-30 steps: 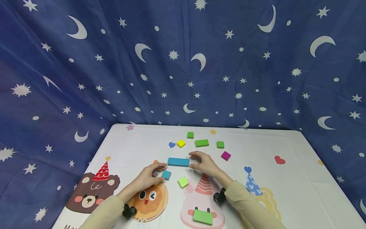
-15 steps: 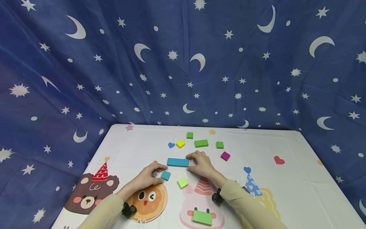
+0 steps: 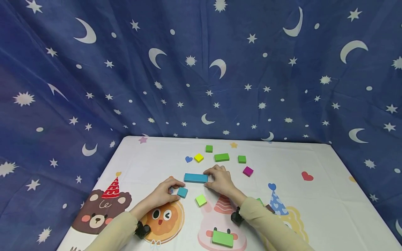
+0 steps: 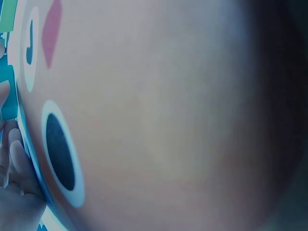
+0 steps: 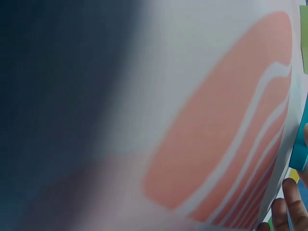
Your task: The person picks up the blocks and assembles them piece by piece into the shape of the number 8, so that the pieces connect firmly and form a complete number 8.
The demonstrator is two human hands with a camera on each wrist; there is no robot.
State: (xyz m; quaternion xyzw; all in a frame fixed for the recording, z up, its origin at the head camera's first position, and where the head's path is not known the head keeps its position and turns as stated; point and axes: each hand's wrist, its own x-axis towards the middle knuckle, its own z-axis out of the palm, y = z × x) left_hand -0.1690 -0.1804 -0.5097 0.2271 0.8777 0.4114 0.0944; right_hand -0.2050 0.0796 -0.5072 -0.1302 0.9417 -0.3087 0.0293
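Note:
A long blue block [image 3: 196, 178] lies flat in the middle of the table. My right hand [image 3: 221, 181] grips its right end, thumb on the near side and fingers on the far side. In the right wrist view the blue block [image 5: 300, 139] shows at the right edge beside the fingertips. Nearer and to the left lies a small blue block [image 3: 182, 192]. My left hand [image 3: 162, 193] pinches this one between thumb and index finger. The left wrist view shows the small blue block [image 4: 8, 91] at its left edge, with the thumb overlapping it.
A lime block [image 3: 201, 200] sits between the hands, and a longer green block [image 3: 222, 238] is near the front. Behind lie a yellow block [image 3: 199, 158], a magenta block [image 3: 248, 171] and several green ones. My right sleeve [image 3: 270, 219] partly hides a green and a brown piece.
My right hand has moved slightly left, its thumb and fingers closing onto the long blue block's end. The left index finger has come down closer to the small blue block. Both blocks have stayed put.

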